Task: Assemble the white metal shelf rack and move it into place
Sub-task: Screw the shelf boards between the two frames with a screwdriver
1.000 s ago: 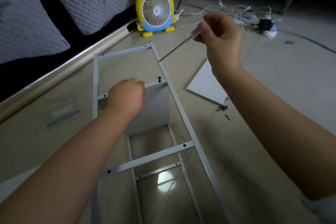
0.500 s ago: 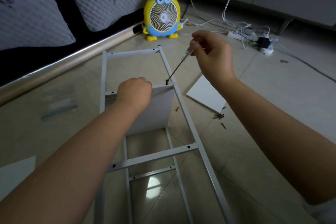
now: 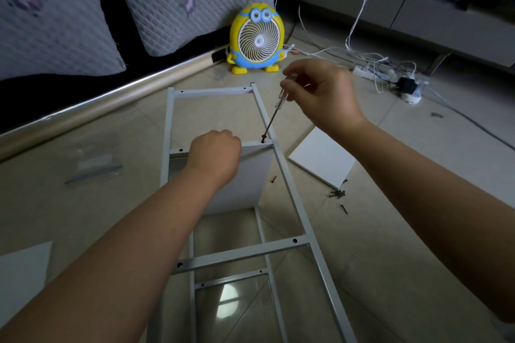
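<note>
Left of the rack frame [image 3: 245, 253] the floor [image 3: 97, 225] lies open, save a plastic bag [image 3: 93, 168]. Right, a loose panel [image 3: 323, 160] and scattered screws [image 3: 337, 194] intrude; fan [image 3: 257, 39] and cables [image 3: 373, 62] block the far end.

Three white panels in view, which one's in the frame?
The upright panel the left hand grips, standing between the frame rails. The panel at right and the panel at lower left lie flat on the floor.

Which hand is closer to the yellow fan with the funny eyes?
Right. The right hand, pinching the screwdriver, is raised just in front of the yellow fan. The left hand grips the white panel farther back, nearer the person.
</note>
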Demonstrator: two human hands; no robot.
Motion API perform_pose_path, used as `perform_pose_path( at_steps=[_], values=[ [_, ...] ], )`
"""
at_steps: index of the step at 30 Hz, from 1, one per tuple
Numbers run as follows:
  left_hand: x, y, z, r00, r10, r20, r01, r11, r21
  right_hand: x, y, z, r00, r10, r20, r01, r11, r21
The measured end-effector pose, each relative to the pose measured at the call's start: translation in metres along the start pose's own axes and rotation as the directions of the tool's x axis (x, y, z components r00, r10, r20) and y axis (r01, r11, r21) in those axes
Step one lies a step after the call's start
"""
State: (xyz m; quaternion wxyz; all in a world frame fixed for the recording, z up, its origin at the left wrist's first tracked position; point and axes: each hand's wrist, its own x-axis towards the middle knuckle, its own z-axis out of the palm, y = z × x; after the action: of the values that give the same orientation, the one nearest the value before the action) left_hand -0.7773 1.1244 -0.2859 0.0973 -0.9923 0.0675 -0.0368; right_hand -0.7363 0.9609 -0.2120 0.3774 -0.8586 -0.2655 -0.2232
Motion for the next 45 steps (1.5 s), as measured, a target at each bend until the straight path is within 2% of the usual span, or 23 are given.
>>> perform_pose_path(
  at_steps=[3,5,7,10,14,18,21,22,24,25,26,27,29,30,32,35,37,41,43,45],
  values=[
    [0.001,0.0,0.001,1.0,-0.003,0.0,0.003,1.0,-0.007,0.019,-0.006,-0.01,0.98,-0.023,0.196,0.054,0.987,-0.152],
    [0.002,-0.001,0.001,1.0,0.0,-0.002,0.0,1.0,-0.014,0.032,-0.013,-0.014,0.929,-0.03,0.37,0.121,0.967,-0.223],
    [0.002,-0.002,0.001,1.0,0.008,0.008,-0.008,1.0,-0.03,0.042,-0.019,-0.011,0.879,-0.051,0.475,0.222,0.924,-0.312],
    [0.003,-0.004,0.002,0.999,0.018,0.034,-0.017,0.999,-0.049,0.048,-0.023,-0.005,0.858,-0.048,0.511,0.328,0.817,-0.474],
    [0.004,-0.004,0.002,0.998,0.025,0.052,-0.02,0.997,-0.079,0.046,-0.027,-0.001,0.887,0.127,0.443,0.239,0.697,-0.677],
    [0.004,-0.005,0.001,0.999,0.035,0.038,-0.032,0.996,-0.082,0.047,-0.055,0.016,0.899,0.16,0.408,0.225,0.629,-0.744],
    [0.002,-0.004,0.0,0.999,0.026,0.032,-0.023,0.995,-0.1,0.05,-0.058,0.019,0.878,0.215,0.429,0.208,0.636,-0.743],
    [0.002,-0.004,0.0,0.999,0.026,0.033,-0.023,0.994,-0.11,0.052,-0.054,0.017,0.85,0.257,0.459,0.175,0.685,-0.707],
    [0.002,-0.004,0.0,0.999,0.02,0.027,-0.017,0.991,-0.129,0.056,-0.049,0.01,0.73,0.35,0.587,-0.039,0.879,-0.476],
    [0.002,-0.004,0.001,1.0,0.017,0.026,-0.014,0.991,-0.133,0.058,-0.048,0.005,0.65,0.371,0.664,-0.156,0.919,-0.361],
    [0.002,-0.004,0.001,0.999,0.02,0.027,-0.016,0.992,-0.128,0.06,-0.047,-0.001,0.577,0.378,0.724,-0.201,0.925,-0.323],
    [0.002,-0.004,0.001,0.999,0.026,0.029,-0.022,0.992,-0.12,0.062,-0.045,-0.005,0.522,0.383,0.763,-0.174,0.923,-0.344],
    [0.002,-0.004,0.001,0.999,0.027,0.023,-0.023,0.992,-0.125,0.063,-0.041,-0.012,0.47,0.373,0.8,-0.028,0.912,-0.409],
    [0.002,-0.005,0.002,1.0,0.019,0.012,-0.017,0.99,-0.138,0.063,-0.041,-0.013,0.477,0.356,0.803,0.063,0.898,-0.436],
    [0.001,-0.005,0.002,1.0,0.013,-0.011,-0.015,0.989,-0.145,0.065,-0.044,-0.015,0.543,0.296,0.785,0.212,0.857,-0.47],
    [0.002,-0.005,0.002,1.0,0.025,-0.01,-0.026,0.992,-0.127,0.063,-0.048,-0.012,0.606,0.208,0.768,0.286,0.844,-0.454],
    [0.002,-0.005,0.002,1.0,0.03,-0.007,-0.031,0.991,-0.127,0.057,-0.049,-0.005,0.656,0.202,0.727,0.342,0.779,-0.525],
    [0.001,-0.005,0.004,0.999,0.022,-0.038,-0.027,0.99,-0.141,0.048,-0.049,0.011,0.804,0.297,0.515,0.195,0.686,-0.701],
    [0.0,-0.005,0.005,0.999,0.013,-0.046,-0.02,0.989,-0.146,0.048,-0.05,0.015,0.786,0.315,0.532,0.187,0.699,-0.691],
    [0.0,-0.004,0.004,0.999,0.017,-0.035,-0.022,0.99,-0.139,0.052,-0.054,0.008,0.682,0.348,0.644,0.143,0.799,-0.584]
  ],
)
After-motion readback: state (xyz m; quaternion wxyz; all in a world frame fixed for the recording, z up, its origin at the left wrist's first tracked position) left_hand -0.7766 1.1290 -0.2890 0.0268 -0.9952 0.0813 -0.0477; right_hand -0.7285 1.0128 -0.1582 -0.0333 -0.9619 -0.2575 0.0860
